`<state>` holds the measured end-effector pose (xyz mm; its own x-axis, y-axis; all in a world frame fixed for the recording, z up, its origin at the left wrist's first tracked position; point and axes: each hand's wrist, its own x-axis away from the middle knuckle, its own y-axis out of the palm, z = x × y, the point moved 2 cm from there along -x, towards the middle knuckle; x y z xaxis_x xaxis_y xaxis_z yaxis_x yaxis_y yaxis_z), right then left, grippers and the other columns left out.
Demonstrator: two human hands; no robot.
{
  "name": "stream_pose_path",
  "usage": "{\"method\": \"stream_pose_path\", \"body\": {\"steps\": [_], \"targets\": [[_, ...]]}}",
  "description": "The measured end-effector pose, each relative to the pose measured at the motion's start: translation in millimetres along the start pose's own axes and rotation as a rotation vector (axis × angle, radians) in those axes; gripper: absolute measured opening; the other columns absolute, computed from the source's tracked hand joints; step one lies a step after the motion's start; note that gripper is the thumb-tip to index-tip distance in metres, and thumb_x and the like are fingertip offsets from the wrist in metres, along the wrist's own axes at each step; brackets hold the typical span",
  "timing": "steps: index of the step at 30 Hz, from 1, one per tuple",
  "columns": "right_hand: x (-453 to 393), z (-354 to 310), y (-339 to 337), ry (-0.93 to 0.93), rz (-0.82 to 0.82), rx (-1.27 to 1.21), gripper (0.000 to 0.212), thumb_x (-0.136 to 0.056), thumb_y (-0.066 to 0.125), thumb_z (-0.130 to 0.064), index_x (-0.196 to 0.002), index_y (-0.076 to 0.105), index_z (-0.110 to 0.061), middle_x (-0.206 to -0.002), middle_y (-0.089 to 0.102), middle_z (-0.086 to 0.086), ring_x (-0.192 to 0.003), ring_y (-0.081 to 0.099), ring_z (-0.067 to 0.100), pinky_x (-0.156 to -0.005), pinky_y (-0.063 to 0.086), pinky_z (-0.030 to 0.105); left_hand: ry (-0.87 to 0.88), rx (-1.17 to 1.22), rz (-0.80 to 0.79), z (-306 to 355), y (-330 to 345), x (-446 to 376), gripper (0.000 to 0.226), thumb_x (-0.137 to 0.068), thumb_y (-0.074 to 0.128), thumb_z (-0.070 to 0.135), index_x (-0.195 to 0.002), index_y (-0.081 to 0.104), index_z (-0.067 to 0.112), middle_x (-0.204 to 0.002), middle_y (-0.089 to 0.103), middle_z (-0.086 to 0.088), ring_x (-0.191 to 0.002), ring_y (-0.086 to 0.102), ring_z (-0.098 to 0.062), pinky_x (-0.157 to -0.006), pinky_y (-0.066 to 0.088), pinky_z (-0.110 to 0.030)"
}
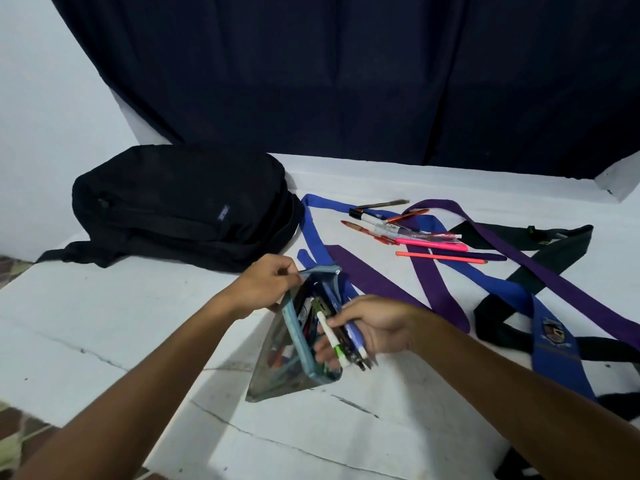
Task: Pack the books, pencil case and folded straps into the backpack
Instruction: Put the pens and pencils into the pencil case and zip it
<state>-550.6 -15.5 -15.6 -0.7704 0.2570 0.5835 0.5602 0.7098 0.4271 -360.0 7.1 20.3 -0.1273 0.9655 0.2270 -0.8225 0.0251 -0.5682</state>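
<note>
A: Where's the case (294, 336) just now?

B: Off the surface (104, 327), held up in front of the person, near its front edge; its mouth is open and faces up and to the right; the left hand (266, 284) pinches the top rim at the zip end, fingers curled on the blue trim.

A: And the right hand (374, 329)?

B: Its grip is wrapped round a bundle of pens (341, 337), fingers curled about them; the bundle lies right at the mouth, the far ends already inside, the near ends sticking out toward the wrist.

A: So which way does the bundle run?

B: Its long axis runs roughly along the case's length, from lower right up to the upper left; I'd judge a push along that line seats the pens, with the left hand keeping the rim spread.

A: What's left out?

B: More loose pens (408, 230) lie well apart, further back on the right, across the straps (450, 271); the right hand is the nearer one to them; the straps lie unfolded.

A: The backpack (183, 206)?

B: Back left, lying flat, apparently zipped; the left hand is nearer it; I see no books.
</note>
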Motion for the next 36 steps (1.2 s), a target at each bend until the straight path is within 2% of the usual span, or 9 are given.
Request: {"method": "stream_pose_path", "body": {"steps": [3,7,10,13,18,22,29,33,36], "targets": [[-14,-11,7,-0.024,0.099,-0.042,0.017,-0.097,0.044,-0.005,-0.098,0.059,0.002,-0.087,0.068,0.019,-0.079,0.069,0.03,-0.074,0.059,0.043,-0.008,0.034,-0.01,0,-2,3,0.026,-0.097,0.058,0.018,-0.073,0.054,0.008,-0.073,0.052,-0.009,-0.065,0.053,-0.017,-0.052,0.05,-0.027],[-27,-20,10,-0.089,0.238,-0.026,0.013,-0.094,0.043,-0.001,-0.094,0.056,-0.002,-0.084,0.061,0.018,-0.077,0.061,0.03,-0.092,0.049,0.05,-0.018,0.082,-0.044,0,-5,6,0.022,-0.097,0.058,0.015,-0.077,0.056,0.005,-0.07,0.054,-0.003,-0.059,0.055,-0.007,-0.053,0.05,-0.022],[-29,-22,15,-0.138,0.326,0.106,0.02,-0.093,0.04,0.007,-0.095,0.057,-0.002,-0.088,0.065,0.018,-0.089,0.065,0.034,-0.093,0.052,0.048,-0.033,0.147,-0.059,-2,-6,7,0.024,-0.096,0.06,0.014,-0.073,0.056,0.006,-0.067,0.054,-0.001,-0.057,0.055,-0.005,-0.051,0.049,-0.021],[-33,-21,19,-0.162,0.451,0.324,0.019,-0.096,0.045,0.005,-0.107,0.059,-0.002,-0.093,0.063,0.015,-0.094,0.065,0.03,-0.078,0.058,0.034,-0.04,0.178,-0.072,-5,-9,5,0.023,-0.094,0.061,0.014,-0.073,0.057,0.006,-0.069,0.056,-0.002,-0.064,0.056,-0.009,-0.055,0.05,-0.026],[-40,-22,23,-0.229,0.6,0.608,0.015,-0.089,0.063,-0.003,-0.1,0.066,0.007,-0.072,0.062,0.013,-0.05,0.057,0.012,-0.043,0.048,0.02,-0.051,0.19,-0.084,-4,-9,3,0.025,-0.094,0.062,0.014,-0.07,0.058,0.006,-0.064,0.059,0.001,-0.065,0.058,-0.008,-0.055,0.05,-0.026],[-40,-20,29,-0.281,0.576,0.416,0.022,-0.088,0.064,0.005,-0.108,0.059,0.009,-0.075,0.064,0.018,-0.053,0.063,0.019,-0.05,0.057,0.026,-0.059,0.149,-0.064,-5,-7,1,0.028,-0.092,0.065,0.017,-0.065,0.058,0.01,-0.067,0.055,-0.003,-0.069,0.055,-0.012,-0.063,0.05,-0.031],[-24,-29,15,-0.272,0.684,0.711,0.019,-0.094,0.051,0.0,-0.089,0.069,-0.002,-0.073,0.069,0.012,-0.046,0.062,0.013,-0.042,0.049,0.022,-0.063,0.102,-0.056,-7,-3,-3,0.033,-0.09,0.065,0.019,-0.059,0.056,0.013,-0.062,0.052,0.0,-0.072,0.054,-0.016,-0.07,0.052,-0.035],[-8,-34,-5,-0.206,0.744,0.758,0.021,-0.094,0.045,0.001,-0.09,0.065,0.001,-0.074,0.07,0.017,-0.061,0.07,0.027,-0.058,0.058,0.036,-0.055,0.083,-0.066,-9,-4,-6,0.032,-0.089,0.066,0.02,-0.059,0.057,0.014,-0.068,0.052,-0.005,-0.075,0.054,-0.017,-0.073,0.054,-0.038],[-1,-30,-17,-0.084,0.722,0.683,0.017,-0.094,0.052,-0.003,-0.09,0.065,0.007,-0.077,0.07,0.024,-0.064,0.072,0.032,-0.052,0.057,0.031,-0.058,0.078,-0.072,-10,-4,-7,0.03,-0.089,0.066,0.021,-0.062,0.058,0.012,-0.072,0.052,-0.008,-0.076,0.054,-0.017,-0.078,0.055,-0.043]]}}
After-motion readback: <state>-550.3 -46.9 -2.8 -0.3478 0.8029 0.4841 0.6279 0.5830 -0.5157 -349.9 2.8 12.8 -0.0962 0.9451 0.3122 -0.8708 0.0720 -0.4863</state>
